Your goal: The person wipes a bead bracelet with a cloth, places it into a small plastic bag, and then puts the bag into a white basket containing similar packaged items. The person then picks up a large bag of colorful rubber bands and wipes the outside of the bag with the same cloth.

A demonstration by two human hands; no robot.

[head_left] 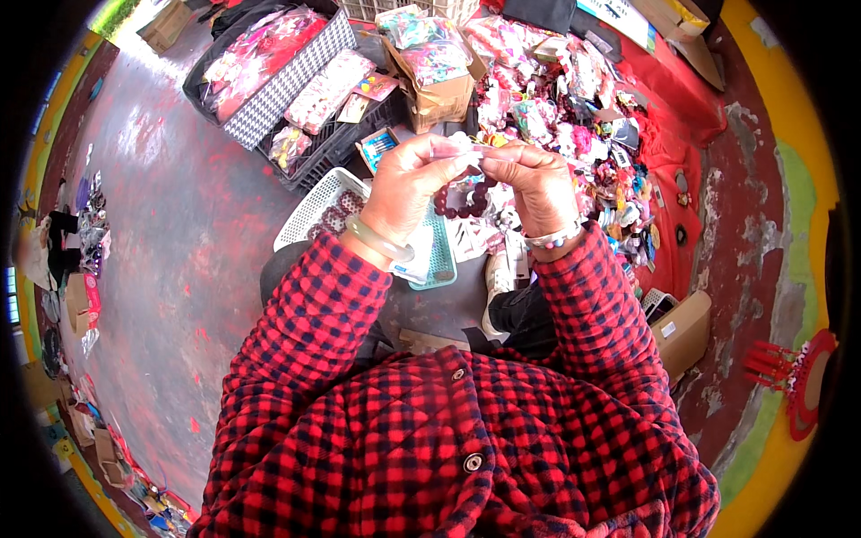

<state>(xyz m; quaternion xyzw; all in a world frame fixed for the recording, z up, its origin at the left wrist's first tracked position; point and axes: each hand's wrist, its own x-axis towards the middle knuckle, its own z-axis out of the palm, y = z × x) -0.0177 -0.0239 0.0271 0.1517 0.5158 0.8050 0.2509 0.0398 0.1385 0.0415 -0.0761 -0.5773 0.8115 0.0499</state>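
Observation:
My left hand (pixel 404 186) and my right hand (pixel 538 188) are raised in front of me, fingertips close together. Both pinch a small whitish, partly clear piece (pixel 468 151) that looks like thin plastic; its exact kind is too small to tell. Just below the fingers hangs a dark red beaded bracelet (pixel 466 208), apparently attached to that piece. Beneath my left hand, a white perforated basket (pixel 303 213) holds several similar dark bead bracelets (pixel 337 213). A pale teal basket (pixel 440 269) with white packets stands beside it, partly behind my left wrist.
At the right, a large heap of small packaged accessories (pixel 583 134) covers a red cloth (pixel 673 170). Farther off stand a cardboard box (pixel 441 99) of packets, a black crate (pixel 314 161) and a houndstooth storage box (pixel 287 76). An opened carton (pixel 686 332) sits near my right elbow.

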